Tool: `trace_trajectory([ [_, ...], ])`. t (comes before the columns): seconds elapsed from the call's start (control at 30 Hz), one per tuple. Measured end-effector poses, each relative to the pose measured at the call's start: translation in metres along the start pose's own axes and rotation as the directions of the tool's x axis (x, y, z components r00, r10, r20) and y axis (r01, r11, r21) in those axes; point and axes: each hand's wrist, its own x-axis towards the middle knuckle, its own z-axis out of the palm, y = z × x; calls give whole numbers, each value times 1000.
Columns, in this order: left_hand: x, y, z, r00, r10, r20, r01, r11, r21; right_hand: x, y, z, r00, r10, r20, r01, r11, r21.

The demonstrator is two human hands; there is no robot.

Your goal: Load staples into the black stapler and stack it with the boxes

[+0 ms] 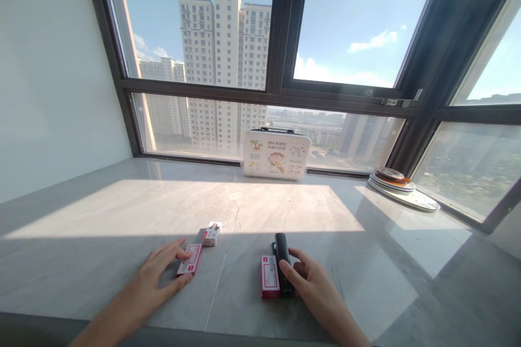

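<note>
My left hand (158, 274) lies on the grey stone sill with its fingers spread, the fingertips touching a small pink and white box (190, 259). Just beyond that box sits a smaller red and white box (211, 234). My right hand (311, 279) rests at the near end of a black stapler (282, 260), thumb and forefinger closing on its side. A second pink and white box (269, 276) lies flat against the stapler's left side.
A white illustrated case (277, 154) stands against the window at the back centre. A stack of round plates (401, 187) sits in the right corner. The stone sill (122, 211) runs wide, with a white wall on the left and the sill's front edge near me.
</note>
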Motion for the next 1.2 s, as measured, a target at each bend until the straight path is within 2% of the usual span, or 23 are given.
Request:
trace_trajectory([
  [0.07,-11,16,2,1000,2,23,0,999,-51,0,0,0,1000,-2,-1,2,1000,-5],
  [0.17,-16,52,10,1000,-13,17,14,996,-88,0,3,2,1000,-4,-26,3,1000,-12],
  [0.33,7,128,31,997,62,43,-49,966,-253,2,8,5,997,-22,-72,19,999,-46],
  [0.43,24,163,42,980,146,139,-81,916,-393,2,7,4,997,-36,-66,31,997,-66],
  [0.53,34,180,48,942,211,262,-49,858,-512,1,5,2,999,-45,0,45,997,-67],
  [0.67,39,178,54,926,246,286,-60,844,-533,0,4,1,996,-67,52,70,996,-53],
  [0.87,37,174,69,933,255,253,-90,848,-523,-1,5,-1,997,-67,32,68,997,-27],
  [1.0,40,166,60,948,250,198,-119,854,-507,-3,7,-4,999,-35,13,35,999,35],
  [1.1,56,134,37,995,95,4,-87,934,-348,-8,11,-5,999,-28,-23,29,1000,2],
  [1.17,69,103,20,983,-116,-142,95,985,-145,-13,11,-6,999,-30,-26,28,998,-56],
  [1.2,76,87,13,970,-212,-122,206,977,-59,-15,10,-6,1000,-26,-15,24,996,-88],
])
